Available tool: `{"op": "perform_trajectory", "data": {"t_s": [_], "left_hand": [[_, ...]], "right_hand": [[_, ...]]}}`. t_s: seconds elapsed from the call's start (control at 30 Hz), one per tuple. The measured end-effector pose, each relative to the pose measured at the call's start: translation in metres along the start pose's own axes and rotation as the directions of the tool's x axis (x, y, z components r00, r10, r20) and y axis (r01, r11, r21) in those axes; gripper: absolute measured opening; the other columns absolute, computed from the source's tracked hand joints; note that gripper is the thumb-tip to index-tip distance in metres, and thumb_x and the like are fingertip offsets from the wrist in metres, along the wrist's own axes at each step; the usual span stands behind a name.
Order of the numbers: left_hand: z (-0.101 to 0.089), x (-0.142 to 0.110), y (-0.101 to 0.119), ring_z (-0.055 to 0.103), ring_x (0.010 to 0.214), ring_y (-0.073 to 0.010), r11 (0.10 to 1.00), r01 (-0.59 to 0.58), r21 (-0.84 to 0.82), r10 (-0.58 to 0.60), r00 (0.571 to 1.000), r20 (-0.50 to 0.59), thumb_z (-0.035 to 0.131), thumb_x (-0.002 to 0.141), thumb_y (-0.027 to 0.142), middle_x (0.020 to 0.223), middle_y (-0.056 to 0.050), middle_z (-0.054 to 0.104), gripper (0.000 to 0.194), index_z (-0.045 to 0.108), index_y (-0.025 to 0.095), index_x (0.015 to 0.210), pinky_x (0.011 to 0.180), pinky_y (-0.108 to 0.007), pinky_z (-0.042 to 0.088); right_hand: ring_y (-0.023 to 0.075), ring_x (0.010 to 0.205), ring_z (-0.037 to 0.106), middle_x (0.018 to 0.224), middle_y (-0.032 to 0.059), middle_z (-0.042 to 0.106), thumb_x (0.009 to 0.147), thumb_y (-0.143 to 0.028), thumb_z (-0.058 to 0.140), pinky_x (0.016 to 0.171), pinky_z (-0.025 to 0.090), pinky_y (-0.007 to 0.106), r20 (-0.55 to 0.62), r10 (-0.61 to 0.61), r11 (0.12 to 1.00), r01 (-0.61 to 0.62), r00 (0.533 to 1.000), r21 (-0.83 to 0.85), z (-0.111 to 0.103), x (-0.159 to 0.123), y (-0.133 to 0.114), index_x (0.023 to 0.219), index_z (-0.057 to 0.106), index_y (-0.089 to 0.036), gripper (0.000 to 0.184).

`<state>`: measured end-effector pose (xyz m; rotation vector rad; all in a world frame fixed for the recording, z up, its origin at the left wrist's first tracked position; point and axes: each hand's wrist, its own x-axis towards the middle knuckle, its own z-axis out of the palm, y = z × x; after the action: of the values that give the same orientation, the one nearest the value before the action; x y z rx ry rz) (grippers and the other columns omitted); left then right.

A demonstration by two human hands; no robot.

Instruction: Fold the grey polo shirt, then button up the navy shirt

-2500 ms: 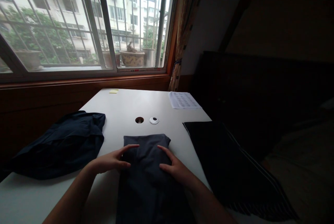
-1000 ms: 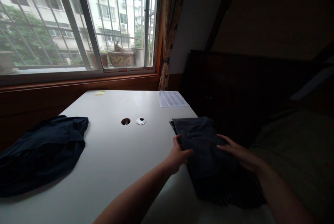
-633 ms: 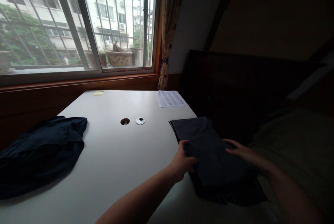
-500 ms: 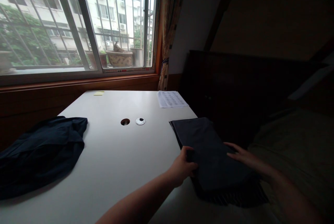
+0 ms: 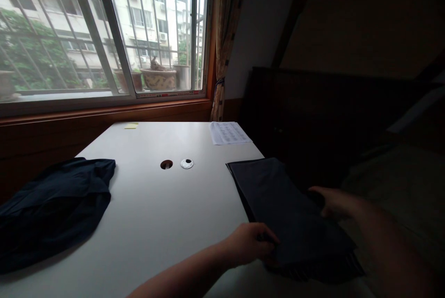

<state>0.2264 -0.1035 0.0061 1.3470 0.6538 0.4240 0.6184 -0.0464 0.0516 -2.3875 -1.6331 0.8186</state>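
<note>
A dark folded cloth (image 5: 278,196) lies along the right side of the table, in several layers. Its near edge looks fringed or layered, but it is too dark to tell which. My left hand (image 5: 248,242) is closed on the cloth's left edge near the lower corner, thumb and fingers pinching it. At the opposite edge, my right hand (image 5: 335,203) is closed around the cloth's right side, its fingers partly hidden in shadow.
The white table (image 5: 149,224) has a round cable hole (image 5: 166,164) with a loose round cover (image 5: 187,163) beside it. A crumpled navy garment (image 5: 62,200) lies at the left. Printed sheets (image 5: 229,133) and a yellow sticky note (image 5: 131,126) lie at the far edge, below the window.
My left hand has slid down along the cloth's left edge toward me. My right hand has shifted slightly right and its fingers have curled around the right edge.
</note>
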Motion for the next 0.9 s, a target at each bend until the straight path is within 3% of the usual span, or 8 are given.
{"op": "perform_trajectory", "data": {"t_s": [0.1,0.17,0.23,0.3,0.4,0.5,0.73,0.9], "left_hand": [[-0.014,-0.007,0.012,0.069,0.077,-0.0137,0.978,-0.074,0.193,0.055,0.993,0.104,0.069,0.080,0.018,0.086,0.000,0.073,0.025,0.076,0.021,0.104,0.074,-0.026,0.056],[-0.027,-0.005,0.022,0.069,0.066,-0.0127,0.928,-0.116,0.354,0.075,0.989,0.127,0.064,0.089,0.030,0.076,0.001,0.073,0.019,0.076,0.021,0.100,0.065,-0.023,0.056],[-0.044,0.005,0.032,0.068,0.059,-0.0127,0.876,-0.115,0.468,0.115,0.993,0.028,0.057,0.094,0.037,0.070,0.001,0.071,0.025,0.074,0.019,0.096,0.059,-0.022,0.055],[-0.066,0.023,0.041,0.070,0.070,-0.0144,0.842,-0.091,0.532,0.191,0.972,-0.136,0.055,0.096,0.035,0.082,-0.002,0.072,0.024,0.072,0.018,0.100,0.070,-0.025,0.057],[-0.104,0.056,0.050,0.067,0.102,-0.0196,0.793,-0.008,0.609,0.293,0.882,-0.369,0.053,0.099,0.028,0.118,-0.009,0.067,0.022,0.067,0.017,0.111,0.095,-0.035,0.053],[-0.133,0.083,0.050,0.063,0.110,-0.0237,0.757,0.068,0.650,0.327,0.823,-0.466,0.060,0.098,0.032,0.128,-0.011,0.061,0.029,0.061,0.016,0.122,0.095,-0.045,0.053],[-0.153,0.121,0.036,0.064,0.107,-0.0240,0.749,0.168,0.640,0.258,0.817,-0.516,0.062,0.097,0.034,0.127,-0.011,0.061,0.035,0.058,0.016,0.127,0.090,-0.045,0.056],[-0.161,0.138,0.036,0.064,0.106,-0.0238,0.796,0.193,0.574,0.188,0.822,-0.538,0.061,0.097,0.035,0.126,-0.010,0.061,0.034,0.059,0.016,0.126,0.089,-0.044,0.056]], "right_hand": [[0.0323,0.062,0.072,0.076,0.0098,0.075,0.055,-0.016,0.077,0.052,0.056,0.041,-0.065,-0.043,0.997,0.039,0.997,-0.070,-0.014,0.019,-0.023,0.124,0.068,-0.021,0.069],[0.0303,0.070,0.073,0.084,0.0107,0.076,0.067,-0.025,0.072,0.062,0.058,0.040,-0.117,-0.192,0.977,0.179,0.974,-0.119,-0.018,0.031,-0.048,0.125,0.066,-0.019,0.059],[0.0283,0.089,0.073,0.099,0.0098,0.076,0.079,-0.028,0.064,0.079,0.057,0.038,-0.204,-0.403,0.909,0.366,0.892,-0.198,-0.015,0.043,-0.074,0.124,0.068,-0.021,0.046],[0.0278,0.107,0.068,0.116,0.0113,0.071,0.085,-0.028,0.059,0.095,0.052,0.038,-0.278,-0.497,0.863,0.437,0.822,-0.253,-0.007,0.057,-0.095,0.123,0.069,-0.021,0.040],[0.0297,0.123,0.059,0.133,0.0130,0.062,0.087,-0.026,0.057,0.110,0.042,0.041,-0.318,-0.514,0.855,0.445,0.797,-0.267,0.010,0.079,-0.111,0.125,0.068,-0.020,0.040],[0.0299,0.123,0.058,0.133,0.0121,0.062,0.086,-0.023,0.059,0.110,0.041,0.042,-0.339,-0.500,0.865,0.435,0.797,-0.251,0.024,0.099,-0.113,0.126,0.068,-0.022,0.041],[0.0252,0.101,0.068,0.110,0.0111,0.068,0.082,-0.021,0.064,0.094,0.052,0.035,-0.409,-0.413,0.910,0.386,0.814,-0.150,0.024,0.120,-0.100,0.125,0.069,-0.022,0.043],[0.0231,0.101,0.068,0.110,0.0087,0.069,0.085,-0.029,0.064,0.092,0.052,0.032,-0.463,-0.419,0.899,0.429,0.781,-0.090,0.019,0.122,-0.094,0.115,0.073,-0.022,0.033]]}}
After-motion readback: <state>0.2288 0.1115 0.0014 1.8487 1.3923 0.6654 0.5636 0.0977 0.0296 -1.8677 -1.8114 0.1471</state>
